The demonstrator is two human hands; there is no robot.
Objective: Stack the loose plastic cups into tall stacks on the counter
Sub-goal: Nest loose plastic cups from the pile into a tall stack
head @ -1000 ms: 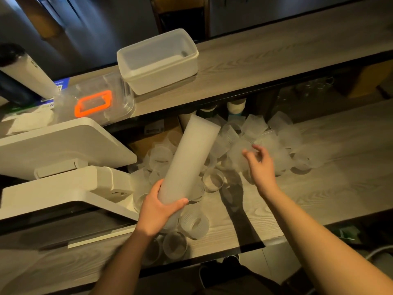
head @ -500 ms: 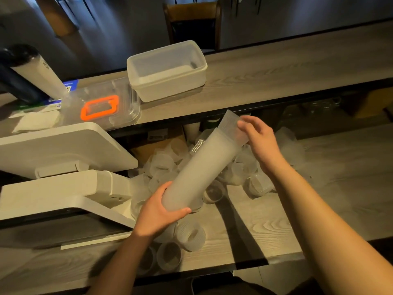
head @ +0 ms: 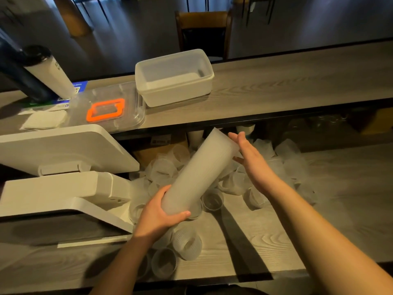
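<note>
Both hands meet on a tall stack of cups [head: 198,173], frosted and translucent, tilted across the middle of the frame. Curled round its lower end, the left hand [head: 158,213] grips it, thumb underneath. At the upper end the right hand [head: 249,156] lies flat, fingers straight, palm pressing the rim. Below and around them, loose cups [head: 187,243] of the same cloudy plastic, some ribbed, lie scattered on the pale wood-grain counter [head: 331,209]. On the raised shelf [head: 287,86] in the upper centre sits a smooth rectangular white tub [head: 174,77], and left of it a clear lid [head: 106,107] with an orange rectangular handle. At the far left stands a white screen [head: 59,150]; a blue label near it is too blurred to read
</note>
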